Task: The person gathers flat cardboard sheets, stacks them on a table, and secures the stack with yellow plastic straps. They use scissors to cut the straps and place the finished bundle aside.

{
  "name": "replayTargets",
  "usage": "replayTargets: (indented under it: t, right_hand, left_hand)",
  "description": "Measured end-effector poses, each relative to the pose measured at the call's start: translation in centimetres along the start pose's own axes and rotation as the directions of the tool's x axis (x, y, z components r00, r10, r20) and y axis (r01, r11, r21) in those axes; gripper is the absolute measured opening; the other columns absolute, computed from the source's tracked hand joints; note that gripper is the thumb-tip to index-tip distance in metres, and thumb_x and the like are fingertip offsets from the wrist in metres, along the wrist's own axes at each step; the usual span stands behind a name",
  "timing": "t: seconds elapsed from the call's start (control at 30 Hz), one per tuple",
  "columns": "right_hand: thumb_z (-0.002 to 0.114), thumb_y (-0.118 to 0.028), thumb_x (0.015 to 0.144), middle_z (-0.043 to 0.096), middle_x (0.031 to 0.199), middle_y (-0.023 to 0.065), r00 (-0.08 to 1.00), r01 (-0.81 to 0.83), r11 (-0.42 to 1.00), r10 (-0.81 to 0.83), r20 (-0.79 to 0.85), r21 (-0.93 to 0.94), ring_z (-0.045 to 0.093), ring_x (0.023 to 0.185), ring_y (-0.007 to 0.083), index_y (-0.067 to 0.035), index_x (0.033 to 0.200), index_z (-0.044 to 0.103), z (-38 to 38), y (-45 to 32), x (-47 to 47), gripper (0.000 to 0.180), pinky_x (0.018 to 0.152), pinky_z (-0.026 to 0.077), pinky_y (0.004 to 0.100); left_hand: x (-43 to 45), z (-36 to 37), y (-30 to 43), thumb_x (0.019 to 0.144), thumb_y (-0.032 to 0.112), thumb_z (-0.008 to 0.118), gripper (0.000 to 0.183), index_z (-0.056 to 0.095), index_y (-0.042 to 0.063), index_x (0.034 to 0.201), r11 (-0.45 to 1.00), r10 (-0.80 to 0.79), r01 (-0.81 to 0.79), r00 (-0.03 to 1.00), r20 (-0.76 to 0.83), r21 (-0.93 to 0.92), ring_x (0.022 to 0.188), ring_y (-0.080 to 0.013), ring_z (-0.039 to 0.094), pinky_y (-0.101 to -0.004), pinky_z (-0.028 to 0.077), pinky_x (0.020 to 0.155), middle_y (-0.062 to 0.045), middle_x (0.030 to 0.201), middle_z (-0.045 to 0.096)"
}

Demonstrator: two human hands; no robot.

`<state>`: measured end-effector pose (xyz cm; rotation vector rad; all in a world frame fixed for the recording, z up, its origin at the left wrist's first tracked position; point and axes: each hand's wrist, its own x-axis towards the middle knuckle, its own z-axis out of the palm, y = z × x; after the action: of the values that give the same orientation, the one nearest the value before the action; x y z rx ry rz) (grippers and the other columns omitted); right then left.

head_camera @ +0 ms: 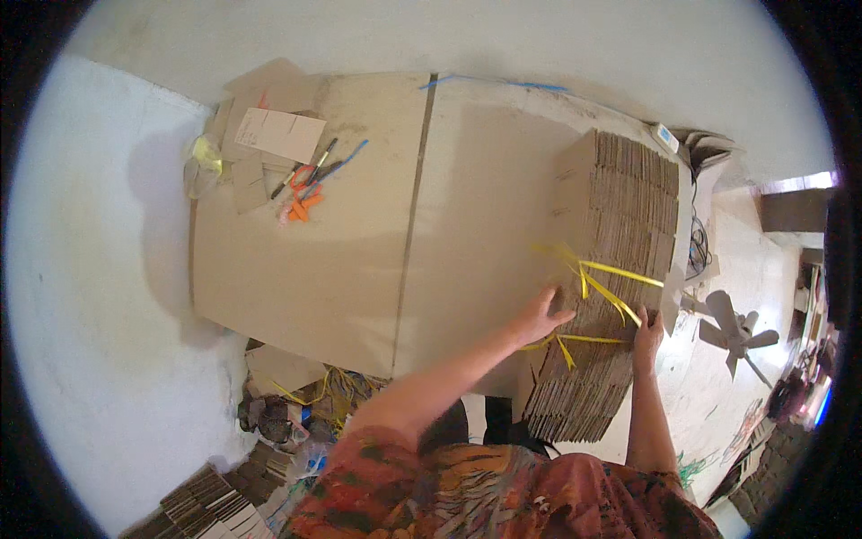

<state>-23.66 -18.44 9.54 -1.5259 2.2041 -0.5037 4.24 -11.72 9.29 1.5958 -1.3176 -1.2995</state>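
Note:
A long row of flat brown cardboard pieces (623, 195) stands on edge along the right part of the table, its lower end jutting past the near edge. Yellow plastic straps (623, 273) cross it, with loose knotted ends. My left hand (544, 318) is at the row's left side, thumb spread from the fingers; some fingertips are blurred against the cardboard. On the opposite side, my right hand (647, 340) grips the row's right edge, where a slanting yellow strap meets its fingertips. Whether it also pinches that strap is unclear.
Scissors with orange handles (303, 178), markers (323, 158) and cardboard sheets (283, 135) lie at the table's far left. A dark seam (414, 222) divides the tabletop (303, 269). A fan (737, 333) stands at right. Cardboard stacks (209, 502) and loose straps (337, 391) are below left.

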Motion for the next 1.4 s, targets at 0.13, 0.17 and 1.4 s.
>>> replayTargets:
  t: [0.13, 0.17, 1.4]
  right_hand:
    - [0.055, -0.028, 0.089, 0.037, 0.135, 0.0254, 0.86, 0.454, 0.849, -0.497, -0.118, -0.271, 0.035, 0.127, 0.039, 0.001, 0.134, 0.032, 2.3, -5.2, -1.4, 0.058, 0.104, 0.03, 0.0415]
    - [0.051, -0.027, 0.091, 0.029, 0.141, 0.0224, 0.899, 0.399, 0.855, -0.436, -0.042, -0.33, 0.029, 0.131, 0.0373, -0.002, 0.138, 0.027, 2.6, -7.1, -2.1, 0.059, 0.105, 0.026, 0.0441]
    - [0.046, -0.033, 0.091, 0.015, 0.15, 0.0106, 0.967, 0.21, 0.761, -0.252, 0.018, -0.614, 0.012, 0.138, 0.0293, -0.012, 0.143, 0.022, 5.6, -8.9, -2.1, 0.061, 0.109, 0.015, 0.0474]
  left_hand:
    - [-2.9, -10.1, -6.2, 0.083, 0.043, 0.06, 0.064, 0.044, 0.002, 0.129, 0.957, -0.204, 0.238, 0.958, -0.2, 0.167, 0.124, -0.0332, 0.04, -0.0425, 0.032, 0.103, -0.023, 0.131, 0.043]
    - [-3.2, -14.3, -3.8, 0.084, 0.04, 0.059, 0.057, 0.048, 0.002, 0.125, 0.93, -0.331, 0.358, 0.913, -0.239, 0.078, 0.119, -0.0362, 0.045, -0.0438, 0.035, 0.1, -0.023, 0.126, 0.048]
    - [3.4, -49.2, -16.6, 0.074, 0.023, 0.064, 0.039, 0.054, 0.009, 0.109, 0.197, -0.465, 0.596, 0.756, -0.462, 0.778, 0.088, -0.0271, 0.062, -0.0419, 0.041, 0.084, -0.01, 0.092, 0.066]
